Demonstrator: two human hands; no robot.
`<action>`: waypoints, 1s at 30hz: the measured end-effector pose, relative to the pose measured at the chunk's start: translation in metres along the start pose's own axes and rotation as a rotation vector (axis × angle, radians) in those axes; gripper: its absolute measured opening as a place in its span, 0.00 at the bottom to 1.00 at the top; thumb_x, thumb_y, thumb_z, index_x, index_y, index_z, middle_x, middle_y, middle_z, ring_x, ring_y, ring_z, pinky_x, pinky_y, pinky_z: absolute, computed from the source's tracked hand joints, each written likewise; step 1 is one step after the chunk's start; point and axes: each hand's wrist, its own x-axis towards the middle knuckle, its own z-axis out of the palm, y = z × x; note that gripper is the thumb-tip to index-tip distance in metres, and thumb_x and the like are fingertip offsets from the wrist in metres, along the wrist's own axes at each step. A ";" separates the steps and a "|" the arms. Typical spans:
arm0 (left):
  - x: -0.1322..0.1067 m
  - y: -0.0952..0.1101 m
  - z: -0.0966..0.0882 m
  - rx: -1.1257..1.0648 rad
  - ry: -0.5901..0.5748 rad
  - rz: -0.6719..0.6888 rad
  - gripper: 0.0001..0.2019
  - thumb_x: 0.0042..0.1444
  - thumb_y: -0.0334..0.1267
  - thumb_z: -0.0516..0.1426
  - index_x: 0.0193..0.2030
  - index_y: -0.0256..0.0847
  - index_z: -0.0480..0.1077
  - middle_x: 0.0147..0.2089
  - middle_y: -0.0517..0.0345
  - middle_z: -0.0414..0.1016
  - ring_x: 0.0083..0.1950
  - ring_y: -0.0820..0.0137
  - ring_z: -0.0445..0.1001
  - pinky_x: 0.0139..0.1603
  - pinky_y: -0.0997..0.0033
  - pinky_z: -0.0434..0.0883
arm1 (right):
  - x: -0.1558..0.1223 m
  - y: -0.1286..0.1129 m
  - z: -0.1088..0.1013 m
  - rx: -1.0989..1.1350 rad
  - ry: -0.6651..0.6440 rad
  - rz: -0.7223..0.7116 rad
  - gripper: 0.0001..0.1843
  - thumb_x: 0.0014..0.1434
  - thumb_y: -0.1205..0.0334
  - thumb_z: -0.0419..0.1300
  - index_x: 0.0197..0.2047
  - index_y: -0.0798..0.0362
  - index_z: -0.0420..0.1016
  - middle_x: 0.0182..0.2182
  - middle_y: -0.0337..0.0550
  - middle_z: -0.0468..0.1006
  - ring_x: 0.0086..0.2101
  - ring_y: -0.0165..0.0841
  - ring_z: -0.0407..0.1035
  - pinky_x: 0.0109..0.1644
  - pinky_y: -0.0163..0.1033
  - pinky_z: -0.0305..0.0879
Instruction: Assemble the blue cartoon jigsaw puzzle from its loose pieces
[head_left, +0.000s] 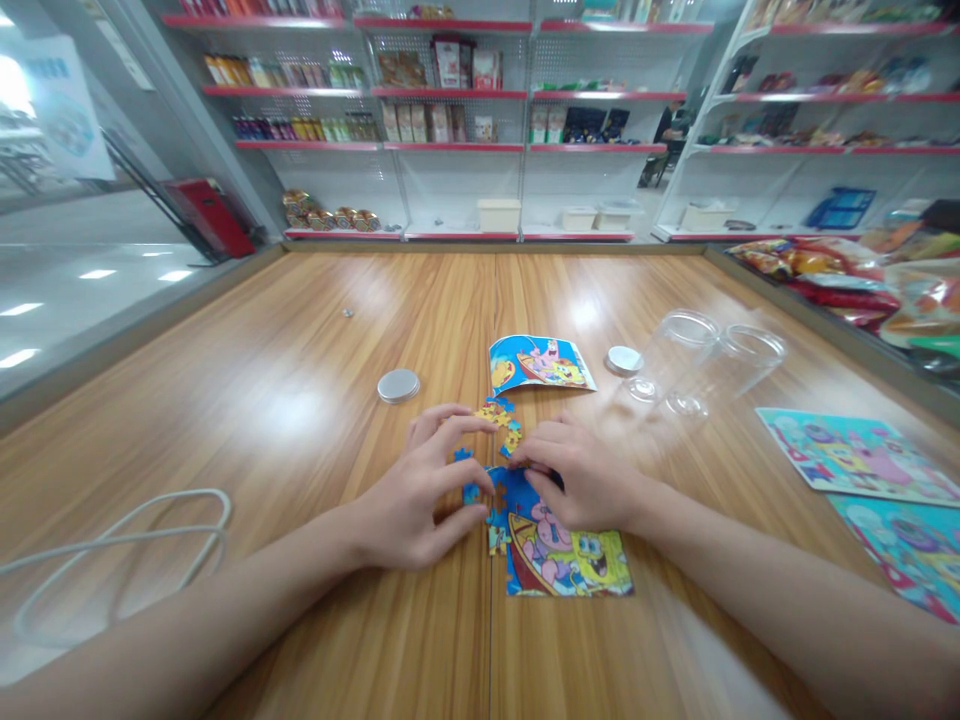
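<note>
A partly joined jigsaw puzzle point(568, 562) with a cartoon picture lies on the wooden table in front of me. Loose blue and yellow jigsaw pieces point(495, 412) are scattered along its left and upper sides. My left hand point(427, 490) is open over the loose pieces, fingers spread, its index fingertip close to the yellow ones. Above the puzzle's top edge, my right hand point(574, 470) is closed, its curled fingers at a small yellow-and-blue jigsaw piece point(511, 442). The right palm and thumb cover part of the puzzle. Just beyond stands a curved picture card point(541, 362) with a matching cartoon.
Two clear plastic jars point(679, 350) stand at the right, near a silver lid point(624, 360). Another lid point(398, 386) lies left of centre. Flat cartoon puzzles point(862, 455) lie at far right, a white cable point(120, 545) at left. Stocked shelves point(450, 93) rise behind the table.
</note>
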 end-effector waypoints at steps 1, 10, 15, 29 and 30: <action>0.000 0.002 0.000 -0.009 -0.006 0.034 0.07 0.57 0.37 0.62 0.43 0.44 0.75 0.67 0.50 0.61 0.70 0.49 0.53 0.69 0.39 0.56 | 0.000 0.000 0.000 0.007 0.042 -0.018 0.10 0.57 0.73 0.58 0.40 0.53 0.75 0.33 0.41 0.78 0.35 0.34 0.70 0.42 0.42 0.55; 0.002 0.007 0.003 -0.016 -0.073 0.162 0.10 0.57 0.43 0.65 0.44 0.45 0.75 0.66 0.49 0.62 0.69 0.47 0.52 0.68 0.38 0.56 | -0.003 0.001 -0.003 0.033 0.303 -0.042 0.09 0.55 0.73 0.57 0.36 0.53 0.76 0.24 0.38 0.74 0.26 0.31 0.64 0.37 0.42 0.56; 0.002 0.005 0.003 -0.036 -0.103 0.158 0.09 0.58 0.43 0.63 0.43 0.45 0.75 0.67 0.49 0.62 0.70 0.48 0.53 0.69 0.40 0.56 | -0.001 0.001 -0.001 0.038 0.292 -0.042 0.09 0.55 0.73 0.57 0.35 0.54 0.77 0.24 0.38 0.75 0.26 0.30 0.65 0.36 0.41 0.56; 0.003 0.005 -0.002 -0.020 -0.166 0.193 0.12 0.59 0.40 0.62 0.50 0.46 0.75 0.68 0.48 0.61 0.71 0.47 0.53 0.70 0.37 0.53 | -0.004 0.003 -0.002 0.030 0.344 -0.040 0.09 0.53 0.74 0.58 0.34 0.54 0.77 0.22 0.36 0.71 0.23 0.30 0.62 0.35 0.40 0.56; 0.003 0.006 -0.002 -0.015 -0.171 0.192 0.11 0.59 0.40 0.61 0.49 0.47 0.75 0.68 0.48 0.60 0.72 0.46 0.52 0.70 0.36 0.52 | -0.004 0.004 -0.002 0.032 0.344 -0.040 0.09 0.53 0.74 0.58 0.34 0.54 0.77 0.21 0.36 0.72 0.23 0.29 0.62 0.35 0.40 0.57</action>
